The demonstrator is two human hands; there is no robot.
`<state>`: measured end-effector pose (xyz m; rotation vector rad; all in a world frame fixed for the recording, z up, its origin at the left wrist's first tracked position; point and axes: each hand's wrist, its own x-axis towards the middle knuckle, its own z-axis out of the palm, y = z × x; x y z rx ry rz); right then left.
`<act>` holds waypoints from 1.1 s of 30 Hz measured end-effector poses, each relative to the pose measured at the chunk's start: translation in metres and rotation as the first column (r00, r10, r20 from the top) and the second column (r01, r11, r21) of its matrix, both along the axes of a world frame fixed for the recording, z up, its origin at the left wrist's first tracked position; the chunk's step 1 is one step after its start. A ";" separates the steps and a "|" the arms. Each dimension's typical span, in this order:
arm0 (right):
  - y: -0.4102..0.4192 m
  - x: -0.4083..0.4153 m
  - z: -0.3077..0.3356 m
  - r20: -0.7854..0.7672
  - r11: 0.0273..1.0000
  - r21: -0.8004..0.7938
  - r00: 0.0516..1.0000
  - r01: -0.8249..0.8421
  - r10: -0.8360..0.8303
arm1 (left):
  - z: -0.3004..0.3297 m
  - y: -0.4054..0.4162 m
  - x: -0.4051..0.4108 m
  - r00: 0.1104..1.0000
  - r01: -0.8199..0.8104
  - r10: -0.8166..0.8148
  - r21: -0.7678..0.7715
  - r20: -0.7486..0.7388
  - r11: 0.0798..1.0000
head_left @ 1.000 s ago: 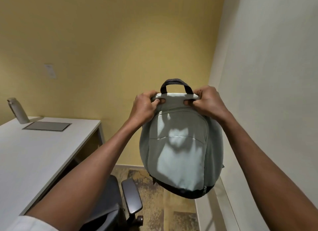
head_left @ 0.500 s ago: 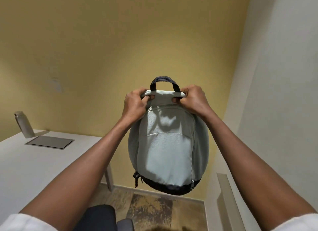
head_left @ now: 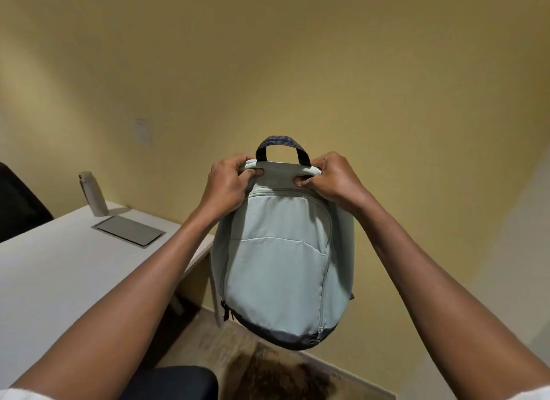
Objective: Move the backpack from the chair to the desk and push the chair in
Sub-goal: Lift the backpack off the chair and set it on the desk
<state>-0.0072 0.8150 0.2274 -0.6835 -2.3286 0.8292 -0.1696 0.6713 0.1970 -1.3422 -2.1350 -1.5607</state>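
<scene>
Backpack (head_left: 279, 268): a pale grey-green bag with a dark base is held in the air, in front of the yellow wall (head_left: 297, 72), touching neither desk nor chair.
Grip: the top edge of the bag is clamped from both sides; the left hand (head_left: 227, 188) is closed on the left top corner and the right hand (head_left: 333, 179) on the right top corner, with fingertips pressed into the fabric.
Carry handle (head_left: 282, 146): the dark loop stands free between the two hands and is not held.
Position relative to the grip: the whole body of the bag hangs below the hands.
Axis: the long axis is kept about upright, top up and dark base down; the front pocket with its zipper is turned toward the camera.
Desk (head_left: 53, 268): a white top is seen at the left, lower than the hands; the bag's left side is just beside the desk's right corner.
On the desk: a grey bottle (head_left: 93, 193) stands near the wall, with a flat grey plate (head_left: 128, 230) just beside it.
Chair (head_left: 175, 383): a dark seat is seen at the bottom edge, below the bag and well apart from it.
Floor (head_left: 268, 367): brown patterned carpet is seen under the bag.
Room: a pale wall (head_left: 512, 250) joins the yellow one at the right.
</scene>
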 end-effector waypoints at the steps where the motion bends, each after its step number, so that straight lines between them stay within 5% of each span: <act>1: 0.004 -0.014 -0.002 0.003 1.000 -0.001 1.000 -0.013 0.013 | -0.002 0.001 -0.011 1.000 -0.017 0.017 0.000 0.002 1.000; 18: 0.089 -0.257 -0.039 -0.011 0.918 0.004 0.918 -0.396 0.396 | -0.032 0.047 -0.177 0.918 -0.395 0.391 0.065 0.063 0.917; 33: 0.135 -0.402 -0.051 -0.038 0.839 0.046 0.838 -0.542 0.544 | -0.039 0.103 -0.288 0.724 -0.690 0.689 0.045 0.035 0.723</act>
